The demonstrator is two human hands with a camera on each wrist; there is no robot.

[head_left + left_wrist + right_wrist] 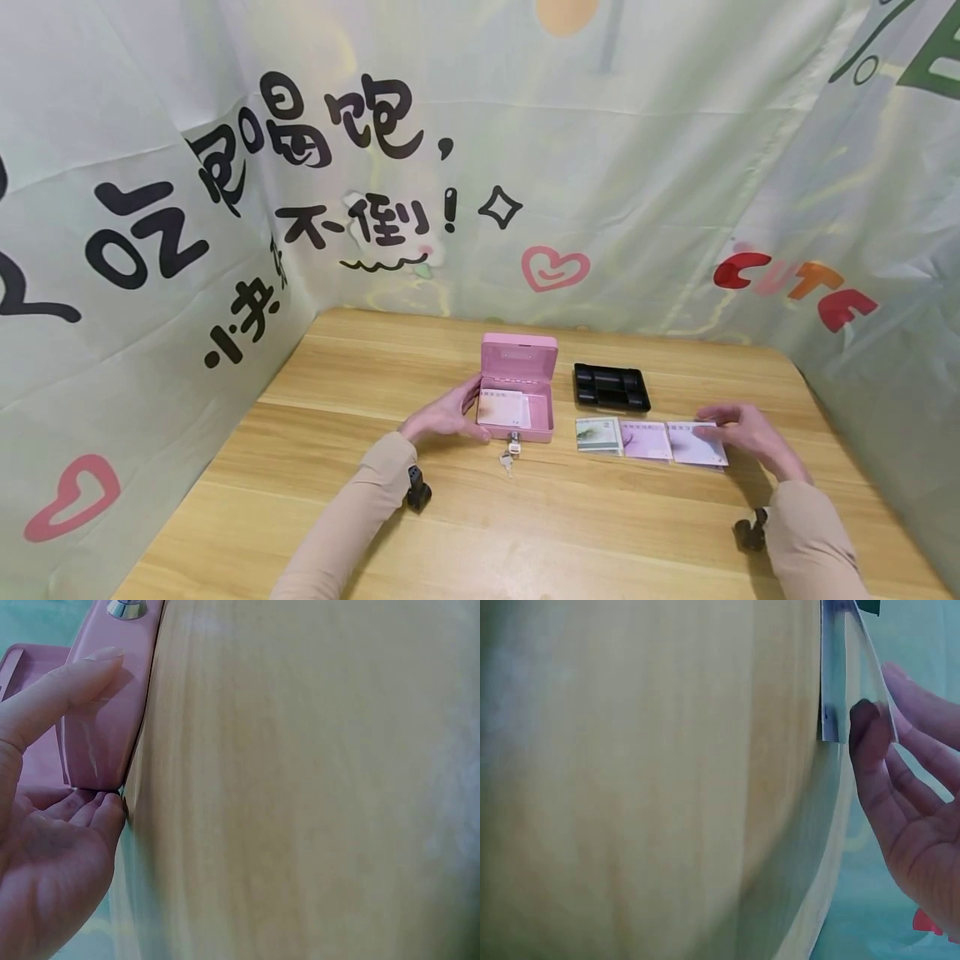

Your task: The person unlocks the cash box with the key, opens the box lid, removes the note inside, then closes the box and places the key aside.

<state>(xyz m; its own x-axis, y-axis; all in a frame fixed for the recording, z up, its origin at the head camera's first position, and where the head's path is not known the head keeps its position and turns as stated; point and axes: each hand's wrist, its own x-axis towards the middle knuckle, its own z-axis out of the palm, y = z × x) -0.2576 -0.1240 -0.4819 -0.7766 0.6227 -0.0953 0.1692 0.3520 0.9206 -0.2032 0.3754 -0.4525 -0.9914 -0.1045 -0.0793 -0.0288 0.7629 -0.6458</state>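
Observation:
A pink cash box (542,417) stands on the table with its lid raised, and several banknotes (498,408) lie inside. My left hand (447,412) holds its left front corner, the thumb (82,679) against the front wall and the fingertips at the side wall. A lock with keys (507,460) hangs at the front of the box. My right hand (744,429) pinches the right end of a banknote (874,667) between thumb and fingers. That end is bent up off the rightmost pile of purplish banknotes (693,446).
Beside that pile lie another purplish pile (645,440) and a greenish pile (597,435) of banknotes. Behind them is a black compartment tray (611,387). A printed cloth (637,167) hangs around the wooden table (600,533) at the back and sides.

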